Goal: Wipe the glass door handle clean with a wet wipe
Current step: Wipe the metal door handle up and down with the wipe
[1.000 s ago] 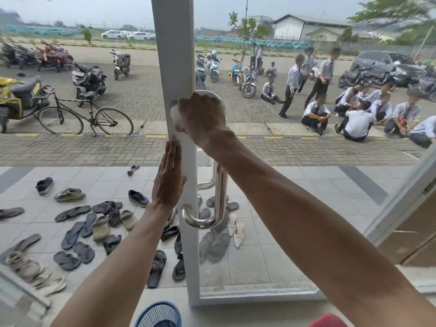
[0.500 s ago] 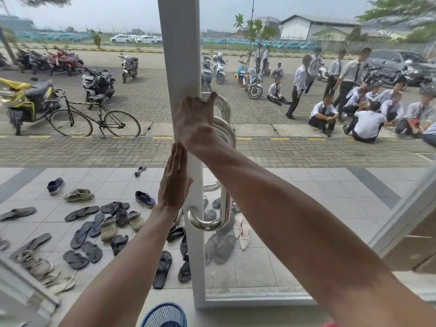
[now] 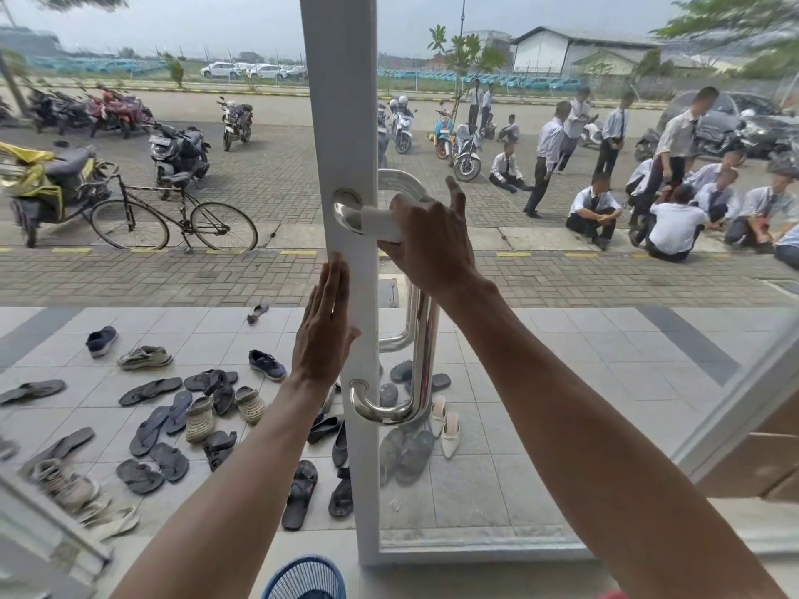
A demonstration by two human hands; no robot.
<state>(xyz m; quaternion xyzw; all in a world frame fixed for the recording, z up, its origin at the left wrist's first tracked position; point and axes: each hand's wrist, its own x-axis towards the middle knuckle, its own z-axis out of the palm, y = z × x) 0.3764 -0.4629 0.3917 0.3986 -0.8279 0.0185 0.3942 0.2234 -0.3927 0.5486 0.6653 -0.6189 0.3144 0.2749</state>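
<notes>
A chrome D-shaped door handle (image 3: 421, 348) is fixed to the white door frame (image 3: 341, 101) of a glass door. My right hand (image 3: 428, 239) grips the handle's upper bend and presses a white wet wipe (image 3: 378, 222) against it, next to the top mount. My left hand (image 3: 322, 335) lies flat against the white frame, fingers together and pointing up, just left of the handle's vertical bar. The lower bend of the handle (image 3: 376, 410) is uncovered and shiny.
Through the glass (image 3: 562, 382) I see a tiled porch with several sandals and shoes (image 3: 173, 417), a bicycle (image 3: 173, 214), parked motorbikes and a group of people in white shirts (image 3: 670, 205). A blue fan grille (image 3: 305, 579) sits at the bottom edge.
My right hand has slid rightward off the top mount along the handle's upper bend, uncovering the mount and showing the white wipe. My left hand stays flat on the frame.
</notes>
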